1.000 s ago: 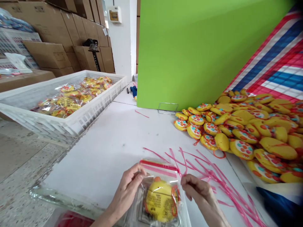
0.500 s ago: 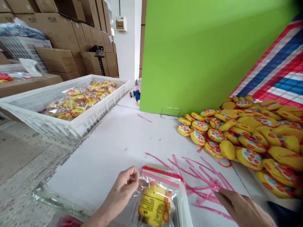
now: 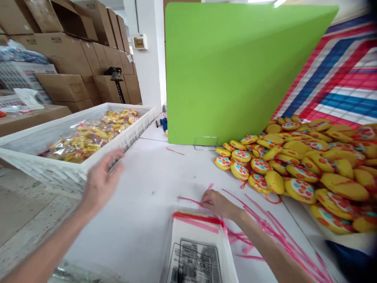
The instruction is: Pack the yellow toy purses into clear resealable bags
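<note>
Head view: my left hand (image 3: 103, 179) reached forward, blurred, fingers loosely curled and released, near the white crate (image 3: 59, 173). On the counter (image 3: 141, 212), the printed bags (image 3: 197, 257) lay stacked between my arms. Beyond them my right hand (image 3: 218, 202) angled leftward, fingertips together at a pink strip (image 3: 188, 199); gripped or not, I couldn't tell.

This looks like a packing workshop. Cardboard boxes (image 3: 59, 55) stand stacked at the back, a white crate (image 3: 53, 169) holds bagged toys (image 3: 97, 133), and loose yellow toys (image 3: 297, 149) lie heaped near plastic bags (image 3: 197, 259).
</note>
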`<state>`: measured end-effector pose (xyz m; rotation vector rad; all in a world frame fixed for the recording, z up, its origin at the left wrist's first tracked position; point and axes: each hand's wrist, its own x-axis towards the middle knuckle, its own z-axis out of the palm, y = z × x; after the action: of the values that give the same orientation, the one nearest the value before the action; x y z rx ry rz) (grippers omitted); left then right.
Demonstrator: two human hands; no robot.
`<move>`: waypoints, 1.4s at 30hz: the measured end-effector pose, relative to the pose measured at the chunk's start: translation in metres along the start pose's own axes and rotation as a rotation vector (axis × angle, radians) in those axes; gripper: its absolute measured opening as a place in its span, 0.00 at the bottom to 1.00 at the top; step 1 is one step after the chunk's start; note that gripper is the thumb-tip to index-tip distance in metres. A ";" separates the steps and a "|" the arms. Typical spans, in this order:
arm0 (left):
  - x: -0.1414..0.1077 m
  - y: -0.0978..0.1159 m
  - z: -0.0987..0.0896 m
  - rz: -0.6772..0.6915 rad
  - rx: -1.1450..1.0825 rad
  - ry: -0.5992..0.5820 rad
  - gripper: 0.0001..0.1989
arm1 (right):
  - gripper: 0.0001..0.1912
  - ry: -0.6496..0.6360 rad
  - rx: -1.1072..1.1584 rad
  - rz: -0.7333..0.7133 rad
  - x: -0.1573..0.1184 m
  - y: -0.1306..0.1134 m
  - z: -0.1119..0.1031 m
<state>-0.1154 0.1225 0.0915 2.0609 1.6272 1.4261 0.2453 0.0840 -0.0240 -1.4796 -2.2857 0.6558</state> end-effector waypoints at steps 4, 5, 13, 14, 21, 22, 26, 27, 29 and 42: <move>-0.092 0.002 0.053 -0.029 -0.108 -0.435 0.11 | 0.13 0.030 -0.109 0.137 -0.056 0.026 -0.017; -0.105 0.003 0.064 -0.049 -0.135 -0.492 0.10 | 0.13 0.051 -0.135 0.175 -0.074 0.030 -0.022; -0.093 0.039 0.133 0.055 -0.023 -0.833 0.19 | 0.18 0.339 -0.294 0.444 -0.143 0.074 -0.032; -0.088 0.044 0.146 0.069 0.021 -0.873 0.21 | 0.19 0.372 -0.311 0.476 -0.141 0.081 -0.028; -0.083 0.091 0.228 0.146 0.147 -1.079 0.35 | 0.24 0.363 -0.298 0.429 -0.154 0.053 0.008; -0.088 0.100 0.234 0.180 0.142 -1.118 0.36 | 0.25 0.350 -0.281 0.403 -0.162 0.044 0.010; -0.118 0.139 0.246 0.381 0.065 -1.263 0.37 | 0.28 0.448 -0.249 0.429 -0.199 0.032 0.010; -0.127 0.148 0.245 0.434 0.044 -1.291 0.38 | 0.27 0.491 -0.261 0.467 -0.207 0.036 0.008; -0.145 0.164 0.242 0.511 0.010 -1.353 0.41 | 0.26 0.560 -0.301 0.545 -0.221 0.049 0.007; -0.157 0.186 0.209 0.504 -0.097 -1.339 0.29 | 0.23 0.454 -0.270 0.530 -0.196 0.042 -0.005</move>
<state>0.1707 0.0063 0.0054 2.4603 0.4806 -0.0565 0.3587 -0.0800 -0.0493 -2.1329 -1.6886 0.1033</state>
